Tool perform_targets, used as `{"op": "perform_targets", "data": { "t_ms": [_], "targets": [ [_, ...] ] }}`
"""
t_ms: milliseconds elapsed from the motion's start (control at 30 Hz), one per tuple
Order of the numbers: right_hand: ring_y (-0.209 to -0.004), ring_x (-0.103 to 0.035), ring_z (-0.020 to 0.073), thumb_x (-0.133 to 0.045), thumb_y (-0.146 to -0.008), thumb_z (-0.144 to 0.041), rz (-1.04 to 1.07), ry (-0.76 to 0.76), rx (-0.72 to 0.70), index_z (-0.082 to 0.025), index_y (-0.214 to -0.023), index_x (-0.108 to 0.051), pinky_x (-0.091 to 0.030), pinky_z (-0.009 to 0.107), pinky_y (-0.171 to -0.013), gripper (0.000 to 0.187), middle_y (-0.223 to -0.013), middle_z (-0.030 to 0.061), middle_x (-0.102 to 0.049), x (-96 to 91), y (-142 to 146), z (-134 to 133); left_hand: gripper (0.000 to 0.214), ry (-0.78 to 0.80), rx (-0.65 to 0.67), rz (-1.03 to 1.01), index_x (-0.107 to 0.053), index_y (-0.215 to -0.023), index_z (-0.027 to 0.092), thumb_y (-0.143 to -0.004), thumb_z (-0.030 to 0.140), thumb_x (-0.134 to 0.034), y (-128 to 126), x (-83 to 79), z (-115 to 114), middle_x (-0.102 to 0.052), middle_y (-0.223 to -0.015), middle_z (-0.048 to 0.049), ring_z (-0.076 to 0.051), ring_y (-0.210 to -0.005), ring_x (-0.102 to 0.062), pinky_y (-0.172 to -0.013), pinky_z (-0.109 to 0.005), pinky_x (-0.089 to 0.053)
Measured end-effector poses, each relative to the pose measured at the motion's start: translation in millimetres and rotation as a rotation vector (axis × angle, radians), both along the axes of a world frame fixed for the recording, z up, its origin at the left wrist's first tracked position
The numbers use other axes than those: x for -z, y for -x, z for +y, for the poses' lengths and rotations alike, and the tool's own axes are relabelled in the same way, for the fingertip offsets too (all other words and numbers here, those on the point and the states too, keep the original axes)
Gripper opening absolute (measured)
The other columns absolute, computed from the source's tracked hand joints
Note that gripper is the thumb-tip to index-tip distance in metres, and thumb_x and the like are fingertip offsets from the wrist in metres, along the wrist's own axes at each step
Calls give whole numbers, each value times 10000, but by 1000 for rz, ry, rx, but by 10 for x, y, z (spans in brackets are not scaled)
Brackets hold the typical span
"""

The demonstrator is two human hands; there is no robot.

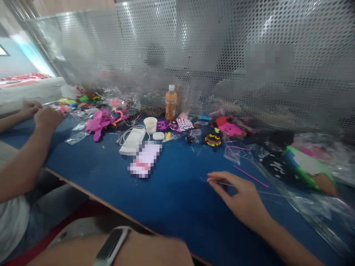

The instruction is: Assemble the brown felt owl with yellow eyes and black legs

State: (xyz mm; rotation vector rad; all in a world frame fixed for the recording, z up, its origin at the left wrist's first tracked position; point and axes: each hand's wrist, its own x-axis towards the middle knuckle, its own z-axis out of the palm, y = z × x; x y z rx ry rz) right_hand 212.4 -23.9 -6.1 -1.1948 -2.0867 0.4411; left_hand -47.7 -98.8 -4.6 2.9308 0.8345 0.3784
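Observation:
Over the blue table, my right hand (241,195) pinches a thin pale thread (266,192) between thumb and fingertips. A short end of it sticks out to the left of the fingertips, and the rest trails right behind the hand. My left hand (163,247) is low at the table's front edge, below a wrist with a watch (113,242). Its fingers are out of sight. A magenta strip (251,176) lies on the table just beyond my right hand.
A phone (146,159), white charger (134,140), paper cup (150,125) and drink bottle (171,103) stand or lie mid-table. Colourful soft pieces and plastic bags (310,203) line the back and right. At left, a co-worker's hands (47,116) handle something small. A perforated metal screen (205,55) rises behind.

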Motion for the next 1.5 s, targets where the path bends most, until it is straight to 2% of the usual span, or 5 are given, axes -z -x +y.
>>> {"op": "perform_targets", "data": {
  "t_ms": [233,367,500,733,1500],
  "targets": [
    [-817,-737,207,-614,-985,-308,-55,-42,45,-232,-1141,-723,-576,316,-659,205,-1005,63,-796,-315,74,176,293,43,599,-21,-633,-663,325,-946,372,-695,-541,-435,157,-753,-786,56,-96,-629,-644,-447,-248,-427],
    [-640,-627,160,-597,-910,-235,-112,-152,-6,-212,-900,-706,-522,304,-627,111,-882,44,-739,-493,155,406,323,-221,247,-106,-683,-873,262,-1071,303,-431,-592,-561,731,-702,-792,-40,-197,-758,-634,-620,-377,-467],
    [-720,-662,187,-591,-855,-171,-80,-177,46,-219,-922,-673,-510,313,-675,115,-862,33,-739,-346,150,544,206,-293,-202,-271,-620,-1139,151,-1057,271,-474,-464,-348,1247,-660,-1123,-146,-270,-1047,-591,-867,-441,-486],
    [-670,-682,174,-664,-904,-230,-10,-96,130,-239,-1070,-571,-516,306,-665,190,-869,18,-740,32,24,436,198,-273,-134,-223,-598,-1150,189,-1113,291,-433,-407,11,1358,-651,-1164,-82,-249,-1049,-562,-864,-412,-419],
    [-564,-621,182,-706,-836,-269,127,68,129,-253,-1068,-569,-436,312,-520,270,-813,38,-790,-69,96,444,226,-269,-134,-135,-590,-1242,197,-1085,122,-447,-439,29,1339,-640,-1177,-43,-220,-1037,-525,-854,-380,-380]
  ]
}}
